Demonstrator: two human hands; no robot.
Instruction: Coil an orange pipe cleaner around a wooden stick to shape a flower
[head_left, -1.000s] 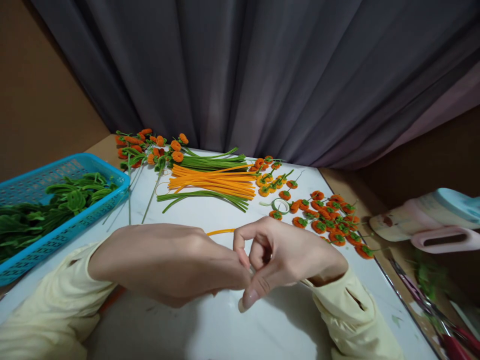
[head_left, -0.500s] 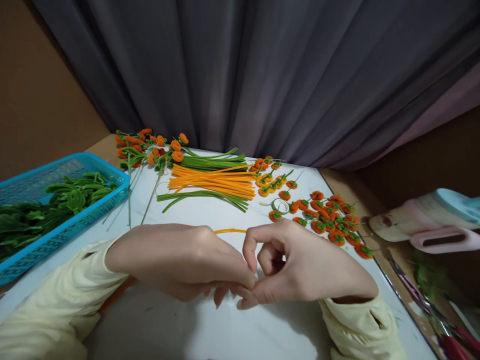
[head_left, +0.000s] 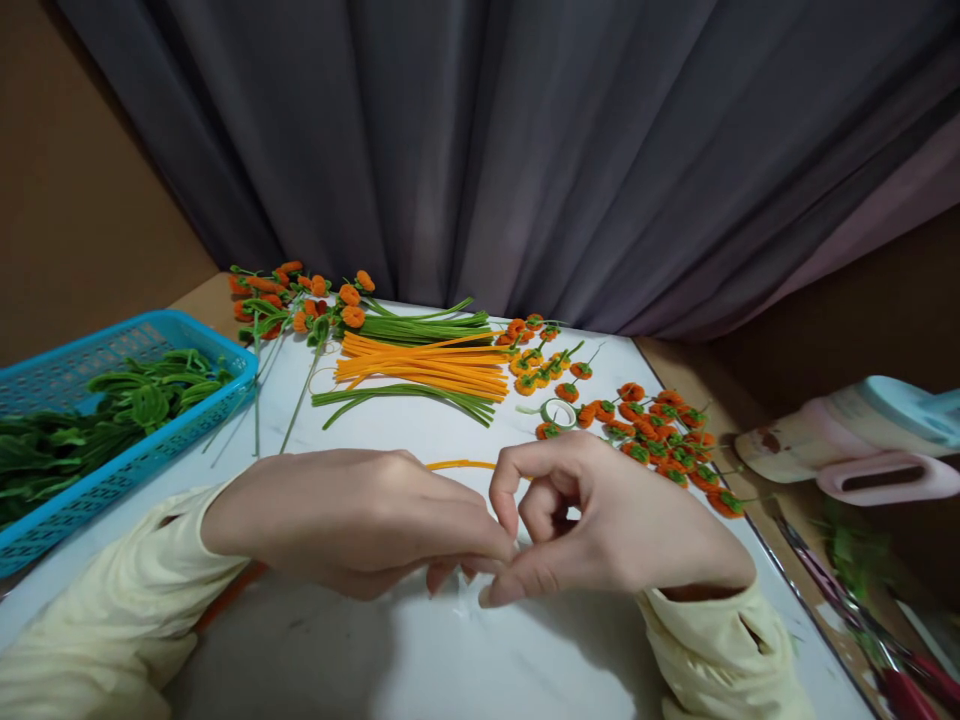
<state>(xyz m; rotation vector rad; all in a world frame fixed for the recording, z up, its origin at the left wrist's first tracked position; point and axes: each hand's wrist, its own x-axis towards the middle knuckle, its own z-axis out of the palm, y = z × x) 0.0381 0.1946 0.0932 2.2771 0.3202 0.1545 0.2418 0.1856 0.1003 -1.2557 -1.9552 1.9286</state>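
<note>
My left hand (head_left: 367,520) and my right hand (head_left: 600,520) meet low over the white table, fingertips touching. Both are closed in a pinch, and whatever lies between the fingertips is hidden or too small to name. Just behind them an orange pipe cleaner (head_left: 461,463) shows in part; whether it is held cannot be told. Farther back lie a bundle of orange pipe cleaners (head_left: 420,365) and green pipe cleaners (head_left: 409,393). To the right are several orange pipe-cleaner pumpkins (head_left: 645,425) with green tops, and a roll of tape (head_left: 559,412).
A blue basket (head_left: 135,450) of green fuzzy leaves (head_left: 150,400) stands at the left. Orange flowers on stems (head_left: 349,300) lie at the back left. On the right are a tumbler with a pink handle (head_left: 847,430) and scissors (head_left: 825,580). A grey curtain (head_left: 465,150) hangs behind.
My fingertips have shifted slightly against each other, and fewer of the left fingers show beneath. The view has moved a little; the things on the table stay put.
</note>
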